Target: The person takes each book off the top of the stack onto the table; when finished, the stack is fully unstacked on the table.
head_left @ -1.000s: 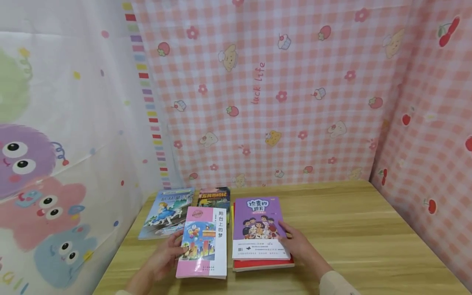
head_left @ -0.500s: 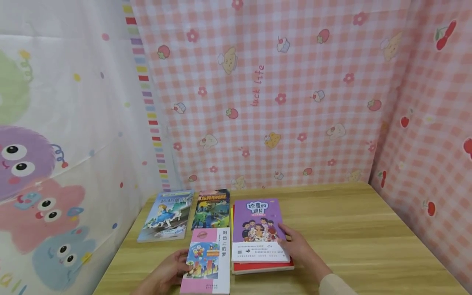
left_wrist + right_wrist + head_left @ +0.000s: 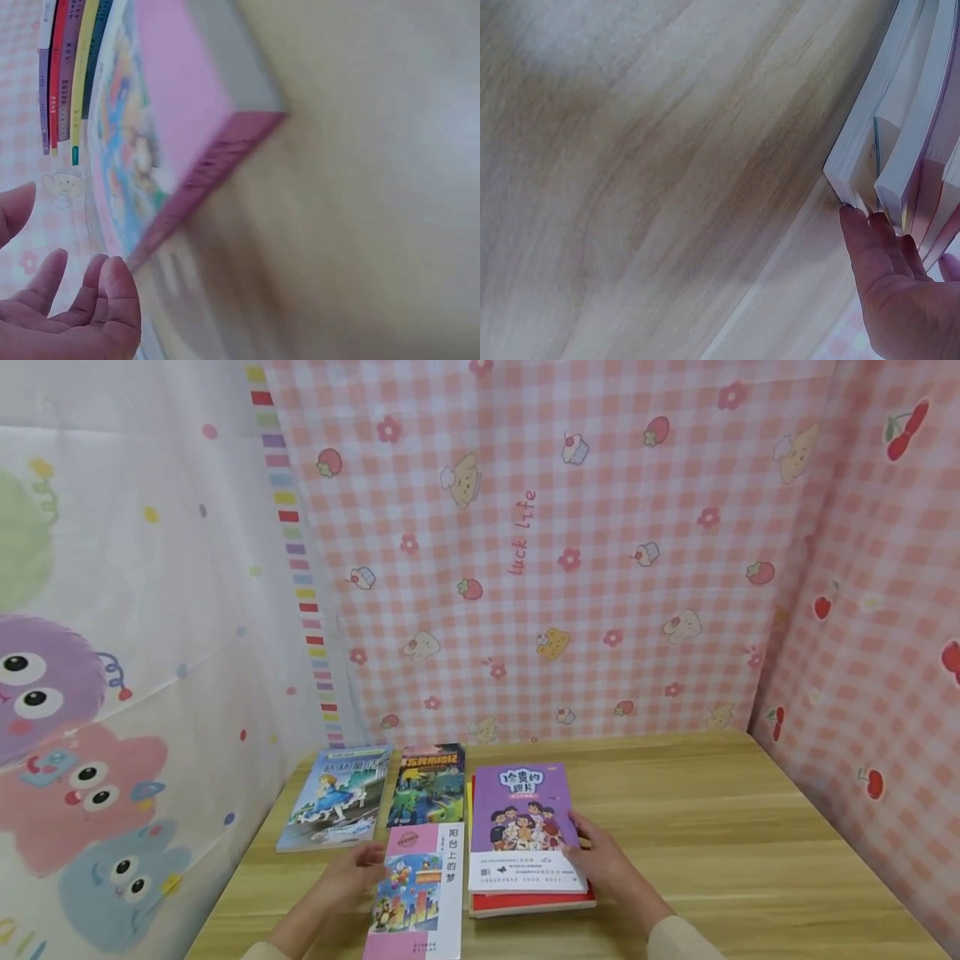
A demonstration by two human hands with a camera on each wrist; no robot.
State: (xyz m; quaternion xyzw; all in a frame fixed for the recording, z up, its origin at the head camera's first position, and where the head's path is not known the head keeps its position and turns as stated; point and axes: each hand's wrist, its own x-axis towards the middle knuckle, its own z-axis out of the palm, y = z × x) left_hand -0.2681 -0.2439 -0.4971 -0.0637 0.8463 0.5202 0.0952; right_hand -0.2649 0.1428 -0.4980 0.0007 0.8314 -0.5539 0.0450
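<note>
The pink-and-white book (image 3: 411,893) lies flat near the table's front, its lower end cut off by the head view's bottom edge. My left hand (image 3: 352,878) is at its left side, fingers loosely bent around nothing; in the left wrist view the fingertips (image 3: 120,289) are close to the book's corner, and contact is hard to tell. To the right is a stack of books with a purple book (image 3: 525,814) on top and a red one (image 3: 532,903) below. Against the stack's right side rests my right hand (image 3: 606,858), its fingers (image 3: 866,244) extended along the book edges.
Behind the pink book, a dark green book (image 3: 426,789) lies flat, with a blue book (image 3: 337,797) to its left. Wooden tabletop (image 3: 697,827) extends right of the stack. A pink checked curtain (image 3: 525,610) hangs behind the table.
The pink-and-white book has come toward the front edge, uncovering the dark green book. My left hand has loosened from it and drawn slightly back up-left. My right hand stays at the stack.
</note>
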